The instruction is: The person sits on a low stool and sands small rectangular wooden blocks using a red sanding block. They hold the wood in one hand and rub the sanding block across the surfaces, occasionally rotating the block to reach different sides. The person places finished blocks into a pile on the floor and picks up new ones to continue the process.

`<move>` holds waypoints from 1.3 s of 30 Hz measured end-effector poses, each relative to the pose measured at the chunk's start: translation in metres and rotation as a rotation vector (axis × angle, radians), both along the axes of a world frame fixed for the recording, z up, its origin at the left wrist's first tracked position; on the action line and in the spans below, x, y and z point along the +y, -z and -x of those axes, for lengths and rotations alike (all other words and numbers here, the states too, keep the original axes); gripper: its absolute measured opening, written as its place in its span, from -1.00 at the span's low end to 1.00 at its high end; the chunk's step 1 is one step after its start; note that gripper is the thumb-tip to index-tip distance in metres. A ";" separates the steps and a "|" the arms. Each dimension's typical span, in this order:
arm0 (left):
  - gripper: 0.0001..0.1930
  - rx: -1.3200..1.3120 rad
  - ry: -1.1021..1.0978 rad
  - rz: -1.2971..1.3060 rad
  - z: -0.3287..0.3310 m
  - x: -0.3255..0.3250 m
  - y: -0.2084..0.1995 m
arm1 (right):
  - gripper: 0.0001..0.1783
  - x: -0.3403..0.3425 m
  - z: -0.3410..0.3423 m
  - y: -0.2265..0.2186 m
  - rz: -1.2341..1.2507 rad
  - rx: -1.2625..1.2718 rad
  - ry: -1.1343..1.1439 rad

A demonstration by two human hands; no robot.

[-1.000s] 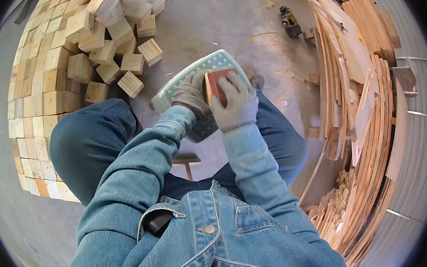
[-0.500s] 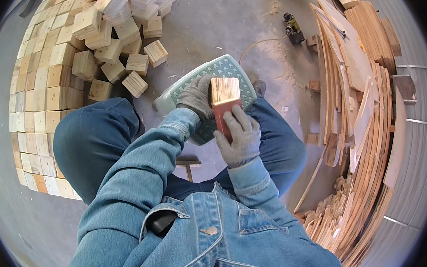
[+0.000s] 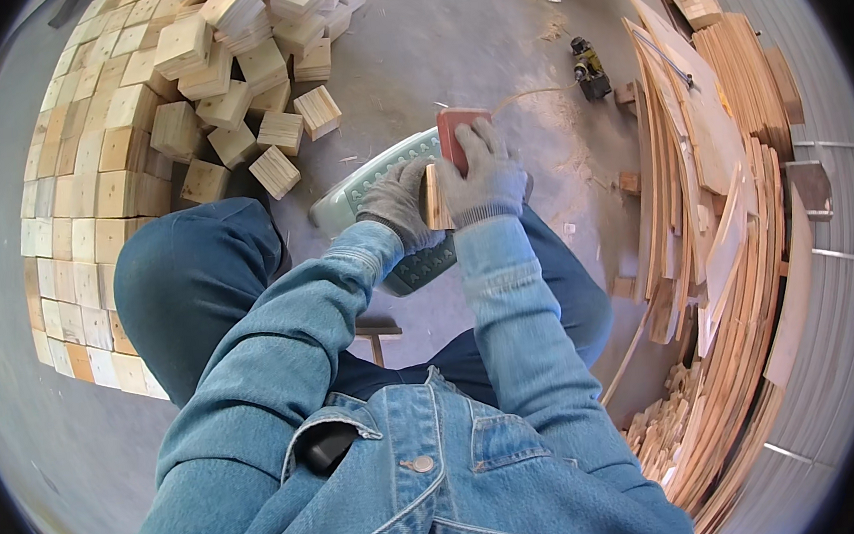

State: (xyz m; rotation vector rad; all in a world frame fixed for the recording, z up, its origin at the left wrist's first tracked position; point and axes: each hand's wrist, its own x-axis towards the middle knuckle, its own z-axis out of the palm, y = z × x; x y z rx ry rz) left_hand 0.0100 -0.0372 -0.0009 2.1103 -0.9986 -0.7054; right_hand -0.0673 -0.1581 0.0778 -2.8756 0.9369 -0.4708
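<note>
My left hand (image 3: 397,207), in a grey knit glove, grips a small pale wooden block (image 3: 433,203) from its left side over a light green plastic stool (image 3: 346,195). Only a narrow strip of the block shows between my hands. My right hand (image 3: 485,174), gloved alike, is closed on a flat reddish sanding block (image 3: 453,132). It reaches out past the far end of the wood, across the block's top. The sanding block's near part is hidden under my fingers.
Wooden blocks stand in a neat stack (image 3: 76,204) at the left, with a loose heap (image 3: 233,101) beside it. A yellow-and-black power tool (image 3: 589,68) lies on the floor at the far right. Boards and sheets (image 3: 698,145) lean along the right wall, above wood offcuts (image 3: 665,424).
My right hand has pushed the sanding block away from me along the wood, from its near end to past its far end. My left hand keeps its hold, shifted slightly nearer.
</note>
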 end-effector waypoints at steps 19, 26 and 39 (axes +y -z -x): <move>0.06 0.044 -0.011 0.010 0.001 0.007 -0.009 | -0.42 -0.018 0.003 0.006 -0.032 -0.006 0.054; 0.07 0.028 0.008 0.057 -0.001 0.011 0.003 | -0.36 0.017 0.052 0.007 -0.005 -0.069 -0.074; 0.07 0.032 0.008 0.012 -0.002 0.007 -0.001 | -0.38 0.017 0.069 0.017 0.045 -0.117 -0.118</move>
